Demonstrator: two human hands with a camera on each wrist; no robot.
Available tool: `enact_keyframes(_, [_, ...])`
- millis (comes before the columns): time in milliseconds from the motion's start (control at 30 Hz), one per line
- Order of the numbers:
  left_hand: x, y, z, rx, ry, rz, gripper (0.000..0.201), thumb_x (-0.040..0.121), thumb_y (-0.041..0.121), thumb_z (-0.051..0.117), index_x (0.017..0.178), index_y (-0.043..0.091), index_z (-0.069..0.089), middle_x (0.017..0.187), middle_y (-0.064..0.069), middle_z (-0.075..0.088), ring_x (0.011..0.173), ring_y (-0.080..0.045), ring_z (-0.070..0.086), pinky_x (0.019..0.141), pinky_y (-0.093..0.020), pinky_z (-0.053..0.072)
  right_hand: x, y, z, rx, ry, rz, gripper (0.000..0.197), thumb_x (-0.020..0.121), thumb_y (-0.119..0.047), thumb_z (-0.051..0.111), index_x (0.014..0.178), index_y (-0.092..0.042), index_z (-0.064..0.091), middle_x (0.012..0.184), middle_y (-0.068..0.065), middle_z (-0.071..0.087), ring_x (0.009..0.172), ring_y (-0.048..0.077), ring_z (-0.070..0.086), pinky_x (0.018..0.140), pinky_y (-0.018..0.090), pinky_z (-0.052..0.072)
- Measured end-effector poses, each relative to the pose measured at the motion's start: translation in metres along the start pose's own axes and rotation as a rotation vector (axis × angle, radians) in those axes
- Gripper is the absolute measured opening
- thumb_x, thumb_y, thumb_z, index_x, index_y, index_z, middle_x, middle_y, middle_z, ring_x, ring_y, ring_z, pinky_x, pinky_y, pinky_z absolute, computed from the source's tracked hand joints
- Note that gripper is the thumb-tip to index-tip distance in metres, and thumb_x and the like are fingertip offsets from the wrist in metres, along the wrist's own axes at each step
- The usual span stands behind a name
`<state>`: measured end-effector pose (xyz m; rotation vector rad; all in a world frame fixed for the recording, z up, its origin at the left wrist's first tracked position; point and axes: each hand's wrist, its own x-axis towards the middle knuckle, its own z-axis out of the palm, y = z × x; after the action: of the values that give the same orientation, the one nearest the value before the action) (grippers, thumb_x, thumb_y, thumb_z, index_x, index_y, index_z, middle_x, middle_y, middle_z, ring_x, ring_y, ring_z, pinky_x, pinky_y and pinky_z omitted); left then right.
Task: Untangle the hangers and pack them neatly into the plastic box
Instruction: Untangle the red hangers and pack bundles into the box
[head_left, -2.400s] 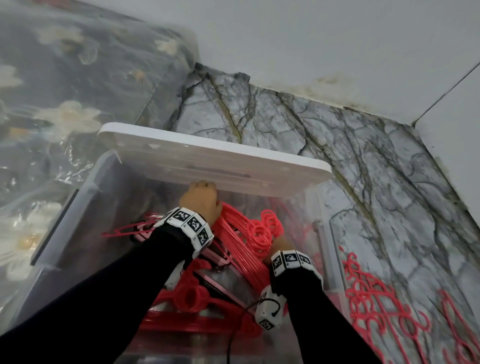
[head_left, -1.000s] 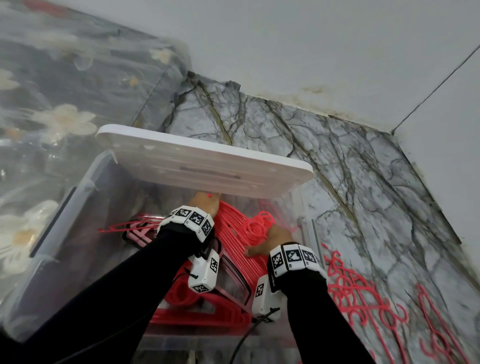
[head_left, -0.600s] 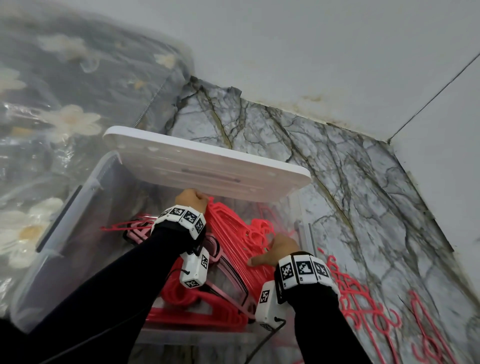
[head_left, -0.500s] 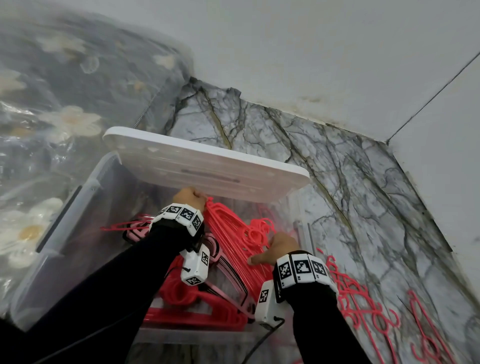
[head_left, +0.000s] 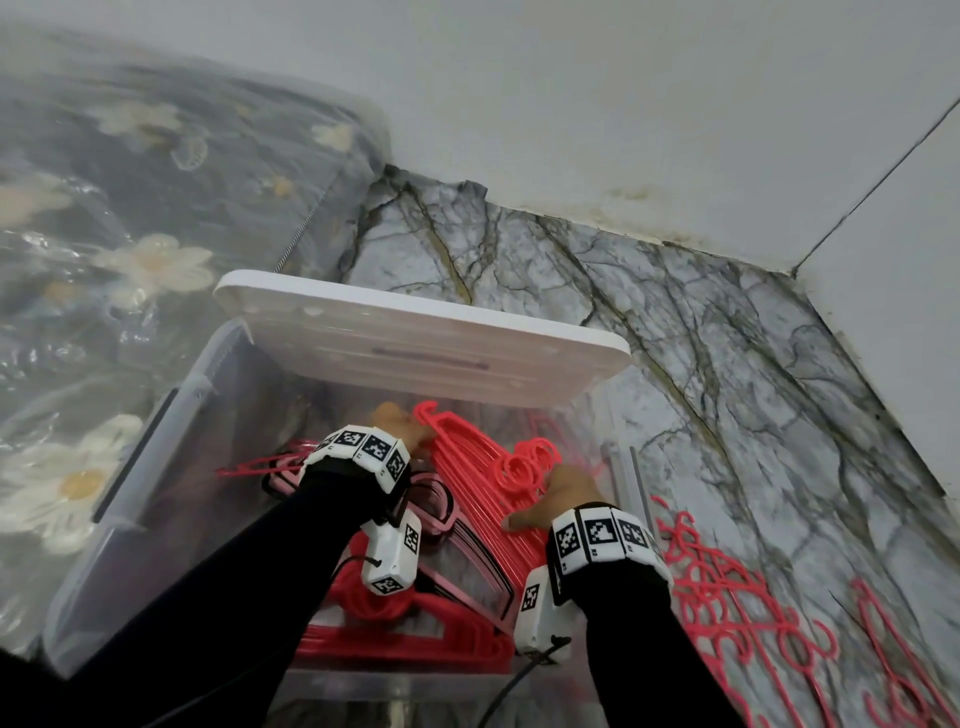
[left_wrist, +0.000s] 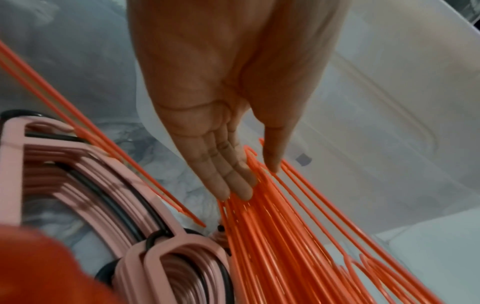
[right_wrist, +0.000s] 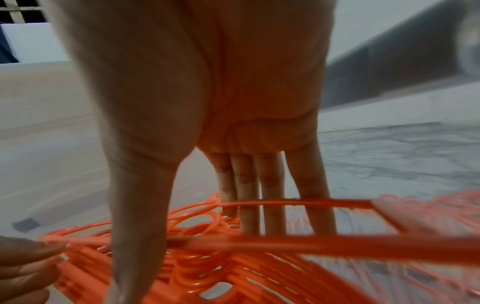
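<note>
My left hand (head_left: 397, 422) has slid up the red hangers (head_left: 467, 483) in the box (head_left: 171, 415). Both hands' fingers (left_wrist: 228, 181) lie straight, pressing them flat. My right hand (head_left: 563, 493) stays put, so packing is nearly tidy.

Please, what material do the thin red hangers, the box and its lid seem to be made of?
Thin red hangers: probably moulded plastic, glossy; slim uniform rods with round loops.
Box: clear, slightly frosted plastic; the floor pattern shows through its wall.
Lid: opaque white plastic, smooth and matt, with moulded ridges.
</note>
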<state>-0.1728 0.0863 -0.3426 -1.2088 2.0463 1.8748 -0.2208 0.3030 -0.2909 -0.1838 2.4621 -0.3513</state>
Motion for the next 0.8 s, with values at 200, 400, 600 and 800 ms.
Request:
enact_keyframes(200, [0.000, 0.002, -0.001, -0.244, 0.029, -0.026, 0.024, 0.081, 0.015, 0.075, 0.076, -0.007, 0.066, 0.071, -0.023, 0.070, 0.062, -0.032, 0.070, 0.060, -0.046, 0.059, -0.007, 0.001, -0.010, -0.061, -0.054, -0.011, 0.055, 0.055, -0.038, 0.090, 0.096, -0.014, 0.063, 0.096, -0.001, 0.066, 0.083, 0.016, 0.060, 0.073, 0.024, 0.047])
enact_keyframes(400, [-0.006, 0.009, 0.000, -0.283, 0.051, -0.046, 0.021, 0.084, 0.009, 0.071, 0.068, -0.003, 0.064, 0.072, -0.026, 0.068, 0.065, -0.034, 0.068, 0.065, -0.051, 0.058, -0.015, -0.005, -0.015, -0.164, -0.077, -0.041, 0.058, 0.054, -0.042, 0.090, 0.096, -0.016, 0.059, 0.110, 0.003, 0.067, 0.091, 0.020, 0.062, 0.077, 0.029, 0.050])
enact_keyframes(600, [-0.009, 0.006, 0.010, -0.102, 0.042, 0.076, 0.019, 0.085, 0.005, 0.068, 0.067, 0.003, 0.063, 0.054, -0.011, 0.067, 0.051, -0.021, 0.067, 0.055, -0.041, 0.060, -0.007, -0.010, -0.011, -0.061, 0.110, -0.143, 0.093, 0.055, -0.042, 0.088, 0.135, -0.024, 0.045, 0.132, -0.006, 0.055, 0.112, 0.020, 0.059, 0.098, 0.032, 0.046])
enact_keyframes(800, [-0.010, 0.017, 0.009, 0.230, 0.212, 0.107, 0.025, 0.086, 0.025, 0.065, 0.091, 0.003, 0.075, 0.090, -0.019, 0.072, 0.087, -0.030, 0.070, 0.083, -0.036, 0.055, 0.006, 0.002, 0.014, -0.021, -0.038, -0.077, 0.038, 0.062, -0.047, 0.084, 0.089, -0.025, 0.068, 0.093, -0.009, 0.070, 0.055, -0.003, 0.050, 0.056, 0.013, 0.037])
